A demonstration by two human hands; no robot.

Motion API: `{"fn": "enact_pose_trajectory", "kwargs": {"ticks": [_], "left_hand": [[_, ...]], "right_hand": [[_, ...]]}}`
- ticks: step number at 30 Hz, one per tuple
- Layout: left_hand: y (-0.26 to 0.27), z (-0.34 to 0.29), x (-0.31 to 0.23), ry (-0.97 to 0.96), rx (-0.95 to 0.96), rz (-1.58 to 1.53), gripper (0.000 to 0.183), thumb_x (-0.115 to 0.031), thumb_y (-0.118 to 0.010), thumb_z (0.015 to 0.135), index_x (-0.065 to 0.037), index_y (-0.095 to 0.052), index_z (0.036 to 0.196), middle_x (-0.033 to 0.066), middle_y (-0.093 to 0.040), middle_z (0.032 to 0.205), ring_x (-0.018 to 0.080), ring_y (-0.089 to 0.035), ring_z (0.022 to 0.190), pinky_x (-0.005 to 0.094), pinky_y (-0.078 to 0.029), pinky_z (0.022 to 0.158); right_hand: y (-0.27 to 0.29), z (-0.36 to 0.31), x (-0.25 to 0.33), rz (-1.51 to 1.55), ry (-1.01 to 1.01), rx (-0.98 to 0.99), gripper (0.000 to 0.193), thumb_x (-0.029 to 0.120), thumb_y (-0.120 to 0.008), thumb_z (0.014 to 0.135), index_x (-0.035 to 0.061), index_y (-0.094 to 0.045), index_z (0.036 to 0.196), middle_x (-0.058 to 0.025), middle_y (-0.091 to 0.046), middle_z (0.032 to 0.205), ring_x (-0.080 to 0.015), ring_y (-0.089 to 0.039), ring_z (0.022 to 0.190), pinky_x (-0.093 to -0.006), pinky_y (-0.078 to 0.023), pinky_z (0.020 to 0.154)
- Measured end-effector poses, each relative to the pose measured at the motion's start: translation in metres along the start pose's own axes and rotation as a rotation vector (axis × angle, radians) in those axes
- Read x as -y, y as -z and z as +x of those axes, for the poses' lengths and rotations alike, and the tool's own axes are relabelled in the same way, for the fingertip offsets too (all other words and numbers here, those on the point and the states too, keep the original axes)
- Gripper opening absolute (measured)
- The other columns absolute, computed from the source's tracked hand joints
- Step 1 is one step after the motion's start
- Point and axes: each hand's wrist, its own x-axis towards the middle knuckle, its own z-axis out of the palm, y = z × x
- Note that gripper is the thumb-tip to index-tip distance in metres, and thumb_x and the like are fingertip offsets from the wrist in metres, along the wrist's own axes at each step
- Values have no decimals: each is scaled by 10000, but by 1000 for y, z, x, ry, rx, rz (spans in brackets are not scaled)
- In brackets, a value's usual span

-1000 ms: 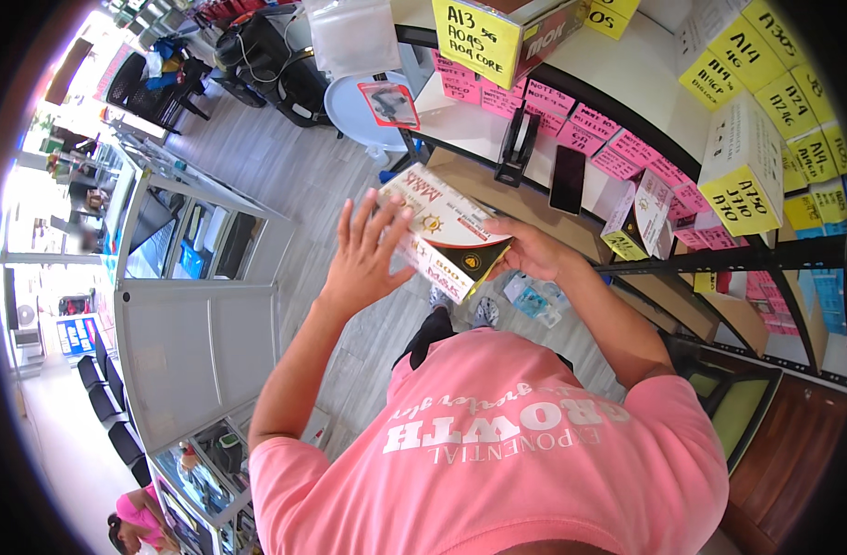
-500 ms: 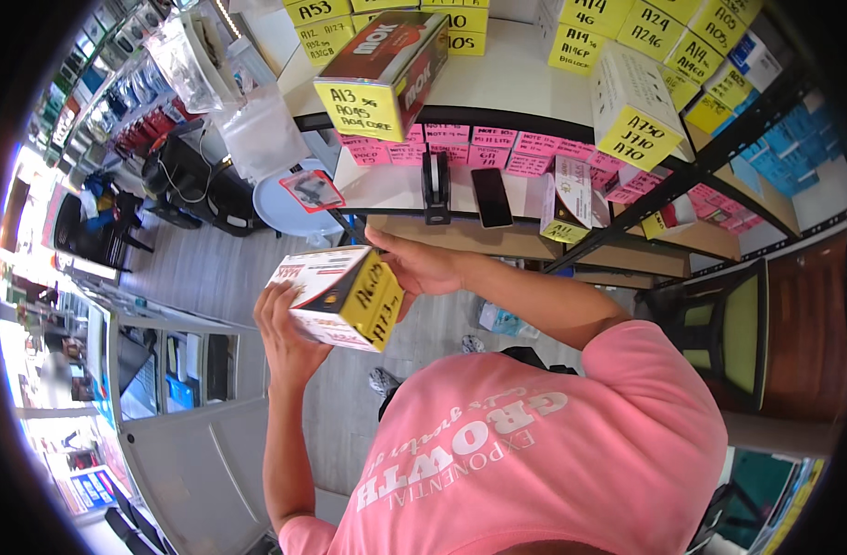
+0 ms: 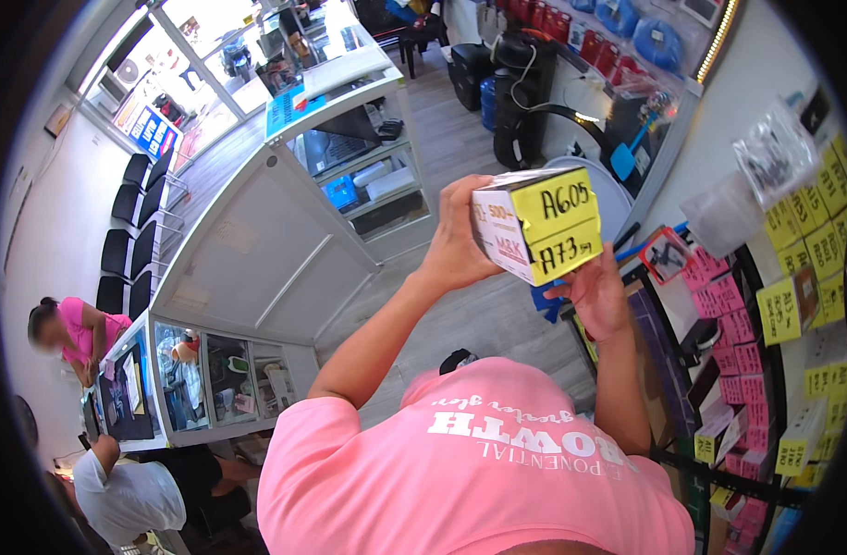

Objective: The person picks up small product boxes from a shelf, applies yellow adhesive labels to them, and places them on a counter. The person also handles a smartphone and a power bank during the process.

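The white box (image 3: 537,225) stood raised at twelve o'clock from the pink shirt (image 3: 525,472), yellow end (image 3: 562,227) turned to view, long axis foreshortened. The left hand's (image 3: 459,236) grip clasped its nine-o'clock side; the right hand's (image 3: 601,301), at five o'clock, was indeterminate.

Held the left forearm (image 3: 386,326) angled forward and inward, with the left hand (image 3: 462,233) curled in a grip. Had the right forearm (image 3: 619,393) nearly straight ahead, with the right hand (image 3: 599,301) lower in view and partly hidden.
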Motion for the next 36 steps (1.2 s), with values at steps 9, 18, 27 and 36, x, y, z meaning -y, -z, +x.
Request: {"fn": "enact_pose_trajectory", "kwargs": {"ticks": [9, 18, 27, 36], "left_hand": [[97, 18, 89, 354, -282, 38, 1160, -186, -969, 652, -53, -209, 1518, 161, -409, 1396, 303, -471, 1333, 421, -387, 1128], [143, 14, 168, 746, -459, 145, 1165, -201, -959, 701, -52, -160, 1536, 168, -491, 1400, 263, -547, 1263, 409, -453, 1073], [163, 26, 204, 841, -584, 379, 432, -219, -902, 804, -99, -750, 1190, 41, -769, 1157, 194, -731, 1021, 358, -566, 902], [200, 52, 281, 752, -703, 84, 515, -47, -891, 791, -48, -693, 1267, 53, -760, 1160, 130, -718, 1027, 314, -585, 862]], "right_hand": [[-51, 133, -28, -440, -94, 127, 549, 380, -580, 1066, 8, -548, 1469, -145, -683, 1315, -195, -694, 1050, -325, -552, 874], [-50, 335, -15, -677, 235, 187, 311, 162, -684, 1016, -29, -703, 1261, -99, -746, 1118, -152, -697, 1008, -293, -540, 920], [-190, 622, -16, -1003, 612, 542, 280, 212, -669, 988, 3, -754, 1155, -162, -761, 1045, -243, -720, 921, -337, -550, 853], [-262, 876, -170, -1708, 706, 595, 255, 172, -583, 946, 8, -740, 1062, -206, -660, 1188, -373, -636, 1171, -505, -541, 988]]}}
